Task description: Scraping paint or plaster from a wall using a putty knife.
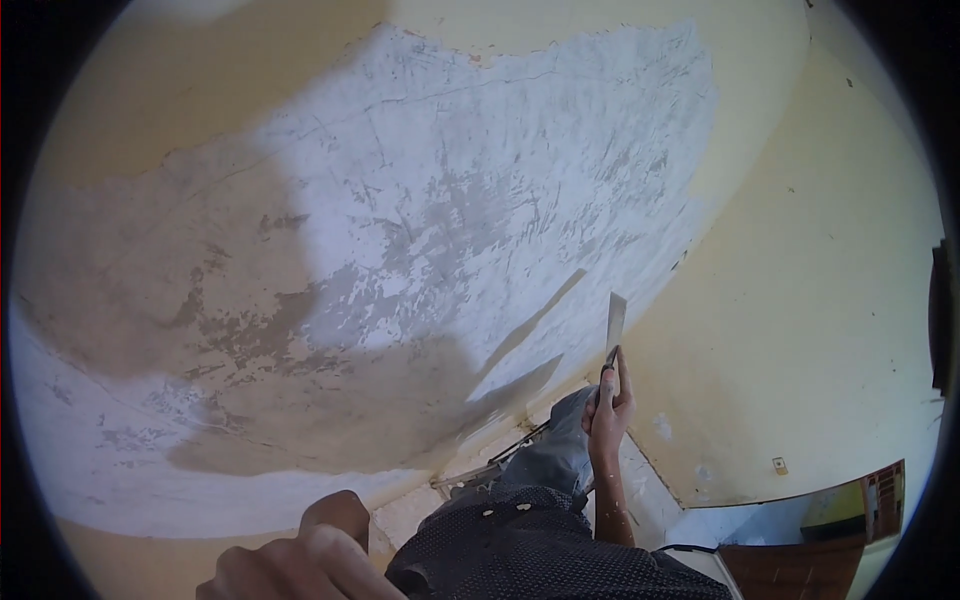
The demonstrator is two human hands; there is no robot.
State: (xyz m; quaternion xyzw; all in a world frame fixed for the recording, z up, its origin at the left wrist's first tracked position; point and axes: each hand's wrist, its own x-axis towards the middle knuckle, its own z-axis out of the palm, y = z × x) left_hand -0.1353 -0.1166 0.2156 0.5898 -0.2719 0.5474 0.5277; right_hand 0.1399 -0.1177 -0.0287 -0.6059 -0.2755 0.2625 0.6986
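My right hand (607, 418) is raised right of centre, its fingers wrapped round the dark handle of a putty knife (616, 318). The index finger lies stretched along it, and the flat metal blade points up. Behind the blade is the wall (480, 190), with a large bared patch of white and grey, scratched and blotchy, edged by cream-yellow paint. Whether the blade touches this surface I cannot tell. Low on the left, very near the camera, my left hand (300, 565) has its fingers curled in. What it holds, if anything, is hidden.
A second cream-yellow wall (780, 330) meets the patched one at a corner on the right. A small socket plate (779, 466) sits low on it. Reddish-brown wood (795, 570) shows at the lower right. Shadows fall across the patch.
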